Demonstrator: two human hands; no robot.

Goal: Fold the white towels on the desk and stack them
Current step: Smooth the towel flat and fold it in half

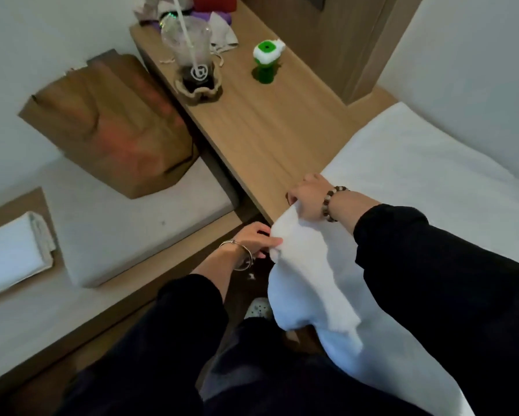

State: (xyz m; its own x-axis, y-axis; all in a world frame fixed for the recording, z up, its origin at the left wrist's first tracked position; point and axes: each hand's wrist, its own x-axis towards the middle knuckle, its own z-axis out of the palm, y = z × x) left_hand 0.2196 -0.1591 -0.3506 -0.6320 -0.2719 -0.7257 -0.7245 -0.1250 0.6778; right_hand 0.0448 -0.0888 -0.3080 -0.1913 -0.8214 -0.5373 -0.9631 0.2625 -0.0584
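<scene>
While its bulk hangs at lower centre, just off the counter's [258,127] near edge, the white towel [306,274] is gripped at its top by the right hand [307,197] and pinched between fingers [271,242] of the left hand [253,238].

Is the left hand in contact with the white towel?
Touching. The head view shows the left hand pinching the side edge of the white towel, with its thumb lying over the cloth.

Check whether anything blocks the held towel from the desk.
Nothing visible does. The left hand and right hand grip the white towel at the desk's near edge; the drink cup and green gadget stand farther back.
</scene>
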